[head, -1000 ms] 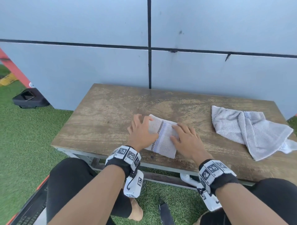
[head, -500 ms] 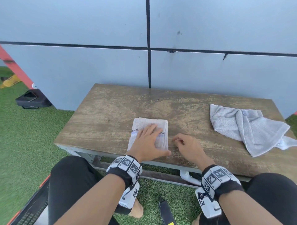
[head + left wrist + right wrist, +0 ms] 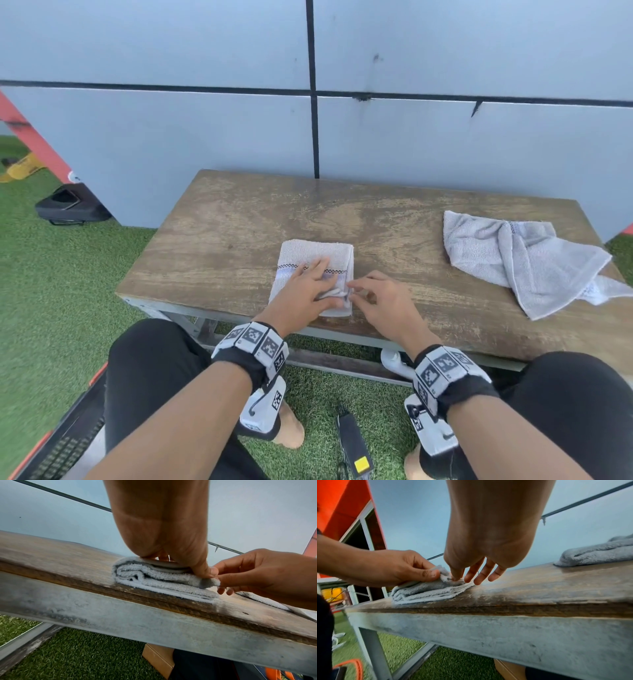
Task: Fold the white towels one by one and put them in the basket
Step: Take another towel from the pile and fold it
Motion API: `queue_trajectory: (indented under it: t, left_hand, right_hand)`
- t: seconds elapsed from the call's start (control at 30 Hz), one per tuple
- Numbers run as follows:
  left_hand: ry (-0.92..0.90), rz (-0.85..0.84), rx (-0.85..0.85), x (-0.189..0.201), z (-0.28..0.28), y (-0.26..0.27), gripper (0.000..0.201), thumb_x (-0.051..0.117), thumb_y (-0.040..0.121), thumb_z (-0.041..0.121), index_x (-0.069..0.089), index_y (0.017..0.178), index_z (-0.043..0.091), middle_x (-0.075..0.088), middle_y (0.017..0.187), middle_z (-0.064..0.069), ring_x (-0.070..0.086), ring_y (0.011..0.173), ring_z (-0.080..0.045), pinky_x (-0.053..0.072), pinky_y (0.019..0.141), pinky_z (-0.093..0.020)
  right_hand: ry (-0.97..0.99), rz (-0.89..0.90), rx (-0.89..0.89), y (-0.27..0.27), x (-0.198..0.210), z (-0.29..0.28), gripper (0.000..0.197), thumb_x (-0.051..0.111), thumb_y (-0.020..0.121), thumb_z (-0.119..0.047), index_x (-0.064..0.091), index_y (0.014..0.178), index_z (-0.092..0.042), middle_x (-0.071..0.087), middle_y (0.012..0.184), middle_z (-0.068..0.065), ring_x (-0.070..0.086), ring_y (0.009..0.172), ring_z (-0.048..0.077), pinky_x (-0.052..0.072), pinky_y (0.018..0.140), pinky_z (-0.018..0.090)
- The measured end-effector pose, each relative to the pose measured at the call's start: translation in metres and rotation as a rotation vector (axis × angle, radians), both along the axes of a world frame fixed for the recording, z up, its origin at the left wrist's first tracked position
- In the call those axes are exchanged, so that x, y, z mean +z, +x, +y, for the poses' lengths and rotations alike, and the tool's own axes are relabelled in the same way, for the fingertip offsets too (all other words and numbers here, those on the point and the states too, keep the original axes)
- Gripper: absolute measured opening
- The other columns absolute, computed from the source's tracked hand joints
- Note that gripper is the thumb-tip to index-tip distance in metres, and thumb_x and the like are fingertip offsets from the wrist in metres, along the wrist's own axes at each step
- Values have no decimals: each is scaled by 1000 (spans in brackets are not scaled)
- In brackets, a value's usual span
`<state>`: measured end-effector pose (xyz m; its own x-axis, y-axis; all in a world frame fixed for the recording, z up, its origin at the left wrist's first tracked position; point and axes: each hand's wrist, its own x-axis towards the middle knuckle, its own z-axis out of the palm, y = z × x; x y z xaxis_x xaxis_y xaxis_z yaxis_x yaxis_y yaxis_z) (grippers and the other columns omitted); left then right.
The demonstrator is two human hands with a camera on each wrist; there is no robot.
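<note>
A white towel [image 3: 313,255], folded into a small thick rectangle, lies near the front edge of the wooden table [image 3: 239,233]. My left hand [image 3: 308,289] lies on its near half, fingers on top, thumb pinching up the top layers at the right near corner [image 3: 443,574]. My right hand [image 3: 375,298] is just to the right, thumb and forefinger pinching the same corner [image 3: 215,582], other fingers spread. A second white towel [image 3: 513,260] lies crumpled and unfolded at the table's right end.
A dark mesh basket with an orange rim [image 3: 61,445] sits on the artificial grass by my left knee. A grey panel wall stands behind the table. A black case [image 3: 68,207] lies on the grass at far left. A dark device [image 3: 352,442] lies between my feet.
The last fold was laid over and my left hand pressed the towel flat. Now its thumb has lifted the right near corner, and my right hand has come off the table onto that corner.
</note>
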<state>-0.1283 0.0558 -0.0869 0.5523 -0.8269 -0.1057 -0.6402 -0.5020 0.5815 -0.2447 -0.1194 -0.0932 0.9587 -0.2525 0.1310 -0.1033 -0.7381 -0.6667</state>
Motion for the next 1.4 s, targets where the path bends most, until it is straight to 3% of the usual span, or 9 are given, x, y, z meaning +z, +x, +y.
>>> queue_trajectory:
  t: [0.27, 0.4, 0.47, 0.5, 0.57, 0.63, 0.93, 1.17, 1.4]
  left_hand:
    - [-61, 98, 37, 3, 5, -4, 47, 43, 104, 47, 55, 142, 22, 13, 166, -1, 2, 153, -7, -3, 126, -36]
    - [-313, 300, 234, 15, -4, -15, 49, 46, 104, 41, 72, 92, 2, 44, 153, 0, 25, 146, 0, 19, 123, -32]
    - [-371, 324, 248, 14, -9, -17, 35, 47, 104, 43, 52, 113, 10, 52, 148, 4, 28, 146, -1, 25, 122, -36]
    - [-335, 293, 222, 12, -11, -17, 44, 46, 103, 45, 57, 72, 17, 50, 150, 2, 28, 148, -6, 25, 122, -40]
    - [-172, 192, 129, 3, -12, -18, 47, 41, 104, 50, 66, 130, 20, 35, 160, -5, 20, 152, -15, 18, 124, -45]
    - [-27, 81, 55, -1, -12, -20, 50, 36, 104, 51, 45, 148, 30, 17, 165, -7, 5, 155, -19, 4, 126, -43]
    - [159, -93, -20, -10, -13, -32, 61, 18, 106, 51, 9, 160, 24, -5, 167, 2, -14, 152, -10, -10, 124, -32]
    - [150, -63, -9, -6, -16, -29, 56, 25, 109, 31, 4, 160, 22, -5, 167, 3, -12, 153, -9, -10, 123, -30]
    - [128, -89, 28, -6, -21, -31, 72, 43, 103, 31, 4, 160, 15, 3, 167, 2, -2, 154, -13, -2, 125, -34]
  right_hand:
    - [-7, 44, 8, 4, -3, 5, 21, 65, 95, -30, 76, 112, -25, 65, 97, -11, 58, 81, 13, 55, 76, 40]
    - [-60, 122, 8, 5, -4, 6, 22, 67, 93, -30, 75, 114, -28, 63, 101, -13, 55, 95, 17, 51, 85, 41]
    - [-113, 154, 28, 5, -3, 7, 22, 66, 94, -32, 75, 114, -31, 63, 104, -9, 54, 101, 22, 49, 89, 44]
    - [-133, 172, 37, 5, -2, 7, 21, 64, 95, -32, 75, 113, -33, 63, 106, -8, 54, 104, 24, 48, 91, 46]
    - [-152, 205, 40, 5, -1, 7, 19, 62, 96, -34, 75, 110, -37, 63, 112, -7, 52, 111, 28, 44, 98, 47]
    - [-152, 235, 36, 3, 0, 6, 20, 59, 97, -38, 76, 106, -37, 61, 121, -11, 50, 122, 29, 36, 107, 50]
    - [-20, 282, 89, 2, -1, -1, 25, 53, 90, -37, 71, 105, -47, 58, 126, -20, 52, 120, 21, 39, 104, 54]
    - [127, 218, -7, 1, 6, -3, 20, 56, 96, -17, 70, 98, -30, 71, 91, -12, 60, 72, 3, 52, 73, 33]
    - [-161, -26, -105, 18, 17, 26, 18, 47, 96, -15, 50, 113, -18, 54, 113, 0, 50, 98, 17, 46, 88, 39]
